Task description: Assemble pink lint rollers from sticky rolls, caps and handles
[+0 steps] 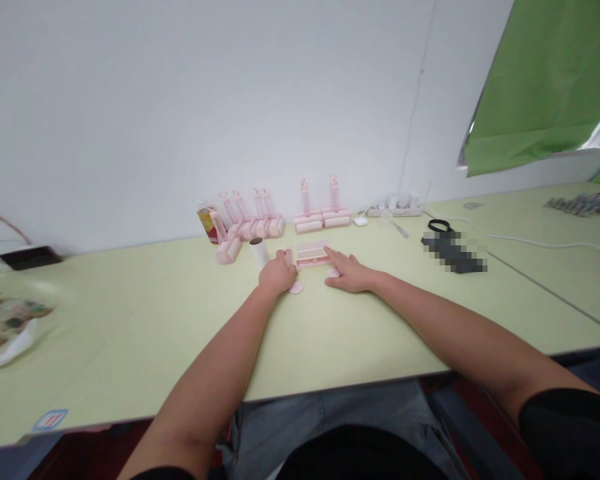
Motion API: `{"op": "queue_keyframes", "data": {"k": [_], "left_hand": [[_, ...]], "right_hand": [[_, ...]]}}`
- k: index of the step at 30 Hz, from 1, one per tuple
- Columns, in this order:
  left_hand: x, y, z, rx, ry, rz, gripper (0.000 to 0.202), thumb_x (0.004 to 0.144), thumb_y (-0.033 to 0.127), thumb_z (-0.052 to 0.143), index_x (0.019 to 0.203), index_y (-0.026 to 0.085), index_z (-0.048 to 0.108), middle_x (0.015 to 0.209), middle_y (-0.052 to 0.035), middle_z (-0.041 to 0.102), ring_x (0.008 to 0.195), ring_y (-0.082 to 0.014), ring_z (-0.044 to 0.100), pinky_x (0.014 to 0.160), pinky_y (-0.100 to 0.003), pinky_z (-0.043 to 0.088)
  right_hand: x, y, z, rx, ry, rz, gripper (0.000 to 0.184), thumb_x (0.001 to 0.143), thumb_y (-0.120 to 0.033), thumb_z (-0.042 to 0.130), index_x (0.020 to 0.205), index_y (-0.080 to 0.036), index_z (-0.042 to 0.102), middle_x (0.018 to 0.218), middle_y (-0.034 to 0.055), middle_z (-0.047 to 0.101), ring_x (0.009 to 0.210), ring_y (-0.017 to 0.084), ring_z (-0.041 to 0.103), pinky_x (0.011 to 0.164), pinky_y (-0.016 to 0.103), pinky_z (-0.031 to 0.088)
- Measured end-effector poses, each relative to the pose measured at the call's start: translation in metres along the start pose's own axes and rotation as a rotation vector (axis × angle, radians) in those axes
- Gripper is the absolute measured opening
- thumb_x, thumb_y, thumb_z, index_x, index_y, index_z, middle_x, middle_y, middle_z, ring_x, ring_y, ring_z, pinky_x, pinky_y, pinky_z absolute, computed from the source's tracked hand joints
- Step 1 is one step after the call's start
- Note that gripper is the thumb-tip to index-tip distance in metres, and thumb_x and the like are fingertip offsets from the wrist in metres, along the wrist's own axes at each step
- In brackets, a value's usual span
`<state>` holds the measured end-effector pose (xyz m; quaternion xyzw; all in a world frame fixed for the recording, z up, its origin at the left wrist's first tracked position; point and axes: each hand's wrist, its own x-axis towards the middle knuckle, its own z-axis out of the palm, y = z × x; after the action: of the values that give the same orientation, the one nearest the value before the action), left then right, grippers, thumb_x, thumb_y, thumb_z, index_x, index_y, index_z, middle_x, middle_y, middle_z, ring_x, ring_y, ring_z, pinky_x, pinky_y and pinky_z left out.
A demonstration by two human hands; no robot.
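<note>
A flat pink rectangular case [313,254] lies on the table between my two hands. My left hand [278,272] is curled at its left side, its fingers closed on a small pink piece [289,257] that is mostly hidden. With fingers stretched out, my right hand [351,273] rests at the case's right edge, the index fingertip touching it. One round pale-pink disc [296,287] lies just below my left hand. Another pale disc [333,273] is partly covered by my right hand. A white tube [259,253] with a dark opening stands beside my left hand.
Several pink holders with upright clear tubes [306,200] line the wall, near a yellow-and-red bottle [210,223]. A power strip [395,211], a thin tool [401,230] and a black ring [439,226] lie to the right. A black device [30,257] sits far left.
</note>
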<state>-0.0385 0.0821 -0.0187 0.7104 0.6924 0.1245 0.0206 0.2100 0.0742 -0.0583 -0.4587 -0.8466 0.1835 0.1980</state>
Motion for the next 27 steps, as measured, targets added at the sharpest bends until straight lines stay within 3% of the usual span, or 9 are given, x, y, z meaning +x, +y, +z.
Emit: {"op": "queue_keyframes", "data": {"k": [9,12,16,19,23,25,27], "left_hand": [[0.000,0.000,-0.006,-0.054,0.013,-0.027,0.046,0.096,0.043,0.036,0.133,0.017,0.040,0.113,-0.0175,0.069,0.105,-0.0303,0.067,0.082,-0.036,0.048],[0.000,0.002,-0.009,-0.121,0.113,-0.060,0.046,0.099,0.040,0.028,0.137,0.015,0.035,0.110,-0.0185,0.069,0.103,-0.0302,0.067,0.081,-0.037,0.047],[-0.004,0.007,-0.016,-0.212,0.286,-0.045,0.046,0.100,0.037,0.025,0.139,0.015,0.034,0.106,-0.0149,0.068,0.099,-0.0279,0.067,0.083,-0.037,0.048],[-0.009,0.010,-0.020,-0.309,0.335,0.128,0.046,0.100,0.037,0.029,0.140,0.015,0.034,0.108,-0.0119,0.066,0.097,-0.0239,0.065,0.086,-0.035,0.048],[-0.016,0.016,-0.018,-0.360,0.250,0.492,0.041,0.098,0.030,0.034,0.135,0.017,0.046,0.123,-0.0115,0.061,0.109,-0.0208,0.060,0.098,-0.034,0.046],[-0.019,0.019,-0.015,-0.371,0.208,0.640,0.040,0.097,0.026,0.035,0.132,0.017,0.051,0.126,-0.0113,0.060,0.116,-0.0202,0.056,0.103,-0.033,0.043],[-0.020,0.021,-0.013,-0.385,0.189,0.722,0.039,0.097,0.025,0.035,0.131,0.017,0.053,0.124,-0.0111,0.060,0.116,-0.0197,0.055,0.104,-0.033,0.043]], "right_hand": [[-0.002,-0.003,-0.005,0.031,0.011,0.002,0.103,0.083,-0.048,0.062,0.158,-0.024,-0.004,0.158,0.0186,0.030,0.146,0.037,0.026,0.114,0.066,0.010],[-0.003,-0.005,-0.006,0.044,0.035,-0.004,0.101,0.083,-0.047,0.061,0.159,-0.024,-0.001,0.159,0.0174,0.029,0.145,0.036,0.029,0.115,0.064,0.012],[-0.003,-0.004,-0.006,0.127,0.170,-0.055,0.097,0.081,-0.045,0.064,0.158,-0.017,0.012,0.161,0.0168,0.024,0.146,0.032,0.028,0.118,0.050,0.021],[0.000,0.000,-0.009,0.300,0.358,-0.022,0.081,0.086,-0.047,0.059,0.154,-0.018,0.025,0.153,0.0167,0.039,0.137,0.028,0.043,0.112,0.044,0.034],[-0.001,-0.002,-0.019,0.605,0.585,0.021,0.066,0.090,-0.056,0.049,0.143,-0.019,0.038,0.118,0.0111,0.064,0.100,0.020,0.063,0.089,0.036,0.050],[-0.005,-0.007,-0.025,0.736,0.583,0.040,0.062,0.089,-0.061,0.047,0.136,-0.020,0.045,0.095,0.0048,0.066,0.074,0.015,0.062,0.069,0.029,0.051],[-0.010,-0.013,-0.028,0.777,0.491,0.060,0.053,0.086,-0.063,0.050,0.116,-0.020,0.057,0.072,-0.0011,0.059,0.054,0.012,0.052,0.053,0.024,0.044]]}}
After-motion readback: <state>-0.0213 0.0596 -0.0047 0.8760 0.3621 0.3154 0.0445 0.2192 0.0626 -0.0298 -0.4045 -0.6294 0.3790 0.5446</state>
